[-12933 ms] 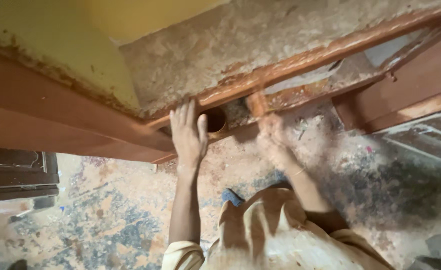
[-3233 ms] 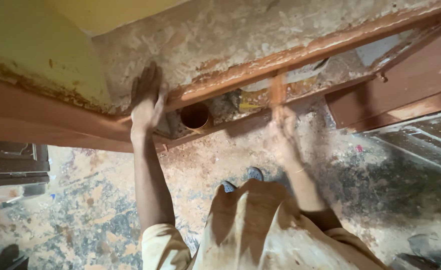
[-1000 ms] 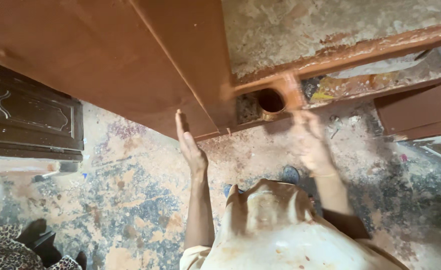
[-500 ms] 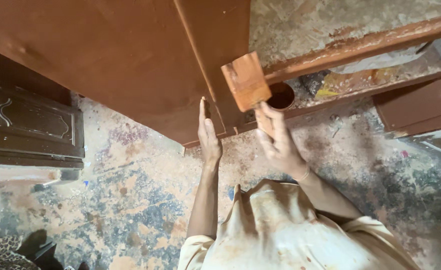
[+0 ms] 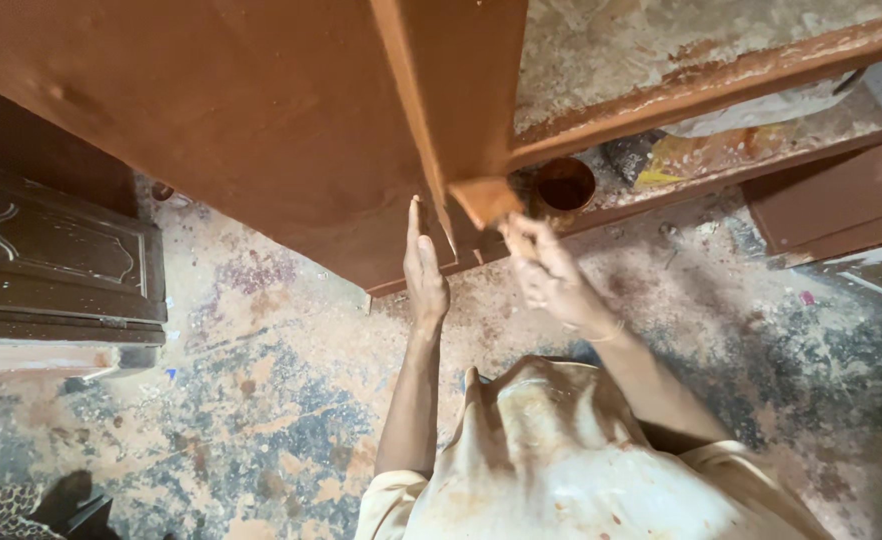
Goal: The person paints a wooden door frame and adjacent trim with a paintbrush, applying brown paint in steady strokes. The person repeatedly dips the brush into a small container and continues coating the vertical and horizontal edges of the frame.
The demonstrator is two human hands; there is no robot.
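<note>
A: From the head view, where are your hands?

B: Your left hand (image 5: 425,270) is flat and released, fingers straight, its palm laid against the lower edge of the big brown-painted wooden panel (image 5: 261,110) that fills the upper left of the view.

A: And your right?

B: Your right hand (image 5: 544,270) is blurred, its fingers curled on a small brown-coated block (image 5: 485,200). It looks like a pad or a piece of wood; you cannot tell which. The block touches the panel's raised edge strip, just right of your left fingertips.

A: What sits near them?

B: A round tin of brown paint (image 5: 564,186) stands just beyond the block, between the panel and a paint-streaked wooden rail (image 5: 721,85) running up to the right. Crumpled yellow wrapping (image 5: 676,160) lies beside the tin.

A: And around you?

B: The stained floor (image 5: 251,400) is below, a dark carved panel (image 5: 61,250) is at the left, and your paint-spotted shirt (image 5: 551,470) is at the bottom.
</note>
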